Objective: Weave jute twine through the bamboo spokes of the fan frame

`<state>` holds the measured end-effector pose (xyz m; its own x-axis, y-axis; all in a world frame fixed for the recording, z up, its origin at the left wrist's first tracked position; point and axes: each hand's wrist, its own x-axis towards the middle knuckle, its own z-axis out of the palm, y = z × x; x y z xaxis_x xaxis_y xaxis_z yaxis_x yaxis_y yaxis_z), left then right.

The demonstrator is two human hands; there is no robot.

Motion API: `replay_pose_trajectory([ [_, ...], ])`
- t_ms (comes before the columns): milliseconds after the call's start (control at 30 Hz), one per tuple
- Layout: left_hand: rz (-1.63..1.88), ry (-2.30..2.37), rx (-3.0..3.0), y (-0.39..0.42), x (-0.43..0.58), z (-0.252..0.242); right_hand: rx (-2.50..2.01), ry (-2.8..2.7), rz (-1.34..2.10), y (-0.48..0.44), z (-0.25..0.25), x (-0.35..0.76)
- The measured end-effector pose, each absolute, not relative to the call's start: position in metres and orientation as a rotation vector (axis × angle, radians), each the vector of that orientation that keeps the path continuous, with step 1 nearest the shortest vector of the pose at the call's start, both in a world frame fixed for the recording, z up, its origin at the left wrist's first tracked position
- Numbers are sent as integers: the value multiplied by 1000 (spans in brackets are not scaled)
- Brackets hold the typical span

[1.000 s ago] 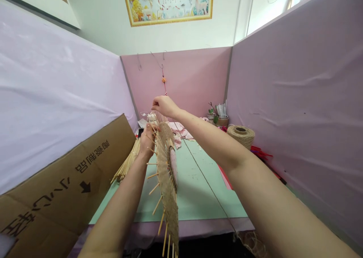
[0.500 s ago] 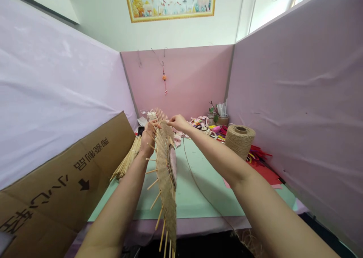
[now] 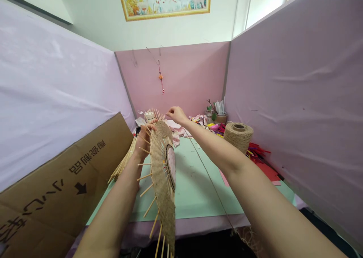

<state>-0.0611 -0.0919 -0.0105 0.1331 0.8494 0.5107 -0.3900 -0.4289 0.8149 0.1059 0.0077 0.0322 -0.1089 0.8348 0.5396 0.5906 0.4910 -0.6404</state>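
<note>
I hold a round woven disc (image 3: 160,174) of jute twine and wooden sticks edge-on and upright over the green mat (image 3: 195,193). My left hand (image 3: 143,139) grips the disc's far upper rim from the left. My right hand (image 3: 176,115) is pinched on the jute twine (image 3: 208,174) just above the disc's top sticks. The twine runs taut from that hand down across the mat toward the near table edge. A pale oval centre shows on the disc's right face.
A jute twine spool (image 3: 238,136) stands at the right. A bundle of wooden sticks (image 3: 124,161) lies left of the disc, beside a leaning cardboard sheet (image 3: 65,182). Coloured craft scraps, a pot of tools (image 3: 219,116) and pink partition walls ring the mat.
My right hand came down from high above the disc to its top rim, then lifted a little, drawing the twine taut. The disc and left hand barely moved.
</note>
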Motion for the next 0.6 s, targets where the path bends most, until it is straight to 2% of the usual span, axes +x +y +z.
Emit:
replay_pose_trajectory([
  [300,1545,535,1477,-95,-61,-9,-937,-1949,101,6,79,75],
  [600,1530,579,1502,-95,-60,-8,-1139,-1853,479,19,80,74],
])
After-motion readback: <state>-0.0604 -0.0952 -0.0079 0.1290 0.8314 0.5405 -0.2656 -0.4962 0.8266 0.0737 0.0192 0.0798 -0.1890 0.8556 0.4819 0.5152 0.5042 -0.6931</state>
